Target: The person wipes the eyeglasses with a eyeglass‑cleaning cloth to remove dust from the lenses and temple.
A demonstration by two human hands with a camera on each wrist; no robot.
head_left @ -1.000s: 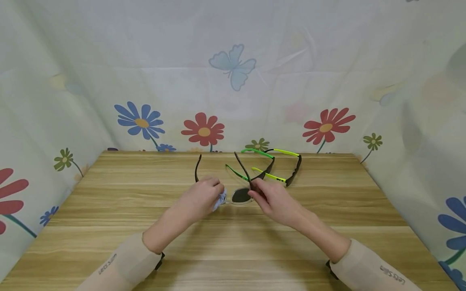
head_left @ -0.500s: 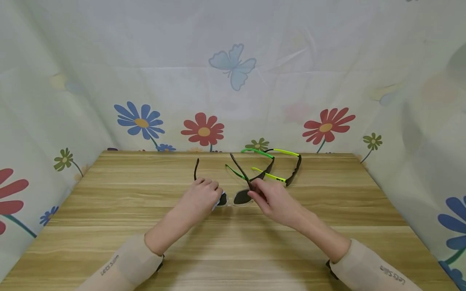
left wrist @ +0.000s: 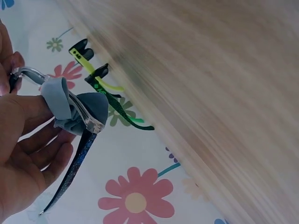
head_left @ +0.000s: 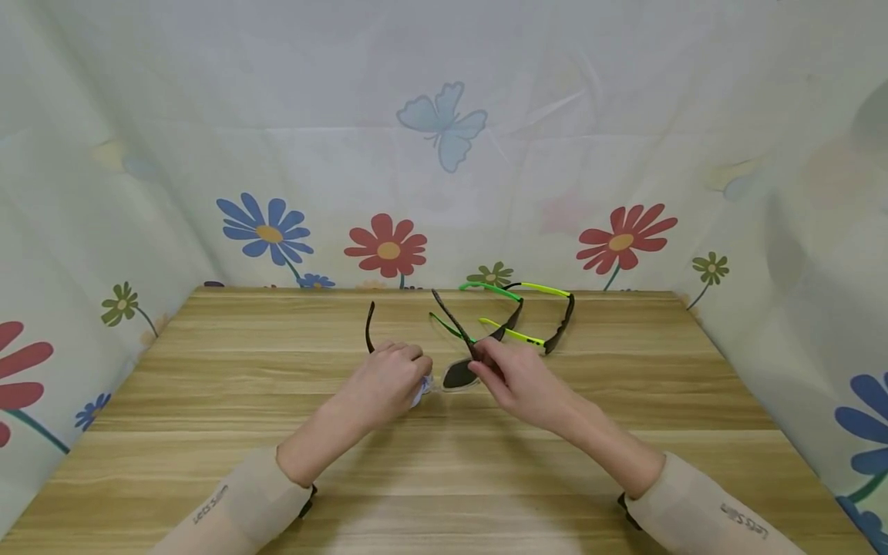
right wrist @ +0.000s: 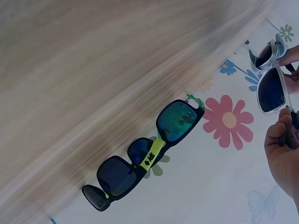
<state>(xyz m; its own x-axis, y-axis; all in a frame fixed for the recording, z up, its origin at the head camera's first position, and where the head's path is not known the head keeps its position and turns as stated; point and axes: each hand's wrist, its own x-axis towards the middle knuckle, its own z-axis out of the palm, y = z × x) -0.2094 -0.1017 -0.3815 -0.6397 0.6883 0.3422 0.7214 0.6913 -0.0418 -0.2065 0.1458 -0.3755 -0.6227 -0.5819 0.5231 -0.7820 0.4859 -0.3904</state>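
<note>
Between both hands, above the table, are sunglasses [head_left: 458, 375] with a clear frame, dark lenses and dark temples pointing away from me. My left hand [head_left: 388, 381] pinches a light blue-grey cloth [left wrist: 58, 100] folded around the left lens, which is mostly hidden in the head view. In the left wrist view the thumb presses the cloth from one side, with fingers behind it. My right hand [head_left: 520, 381] grips the frame's right end near the hinge, between thumb and fingers. The right lens [right wrist: 272, 88] is uncovered in the right wrist view.
Behind the right hand, two more sunglasses lie unfolded on the wooden table [head_left: 277, 324]: one with green temples [head_left: 491, 289], one with yellow temples [head_left: 548, 290]. Flower-printed fabric [head_left: 312, 154] hangs behind the table and at both sides.
The left hand shifted slightly over the left lens; its dark surface showed half a second ago and is covered again now. The temples have swung slightly left. The right hand barely moved.
</note>
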